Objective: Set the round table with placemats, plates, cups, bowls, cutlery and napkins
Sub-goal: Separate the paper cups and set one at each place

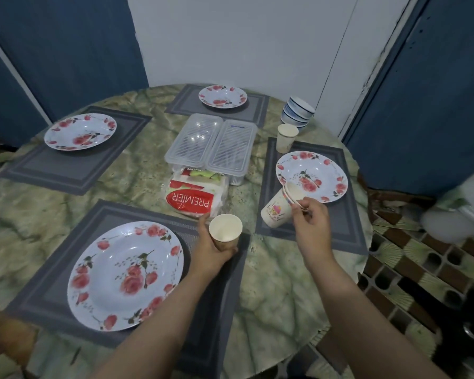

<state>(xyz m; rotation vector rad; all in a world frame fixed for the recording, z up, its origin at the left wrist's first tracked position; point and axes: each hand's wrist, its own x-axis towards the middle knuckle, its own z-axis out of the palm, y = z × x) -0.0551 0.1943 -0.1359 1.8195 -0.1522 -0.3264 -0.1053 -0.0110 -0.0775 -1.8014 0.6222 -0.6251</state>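
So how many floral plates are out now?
4 white rose-patterned plates, one per grey placemat: near left, far left, far centre, right.

Both forearms are bare up to the lower edge of the view, without sleeves. The left hand (212, 243) and the right hand (311, 218) wear no rings, watch or gloves.

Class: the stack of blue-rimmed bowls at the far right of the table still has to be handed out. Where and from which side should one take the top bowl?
Grip the top bowl by its rim, from above: the stack tilts, and its walls nest inside the bowls below.
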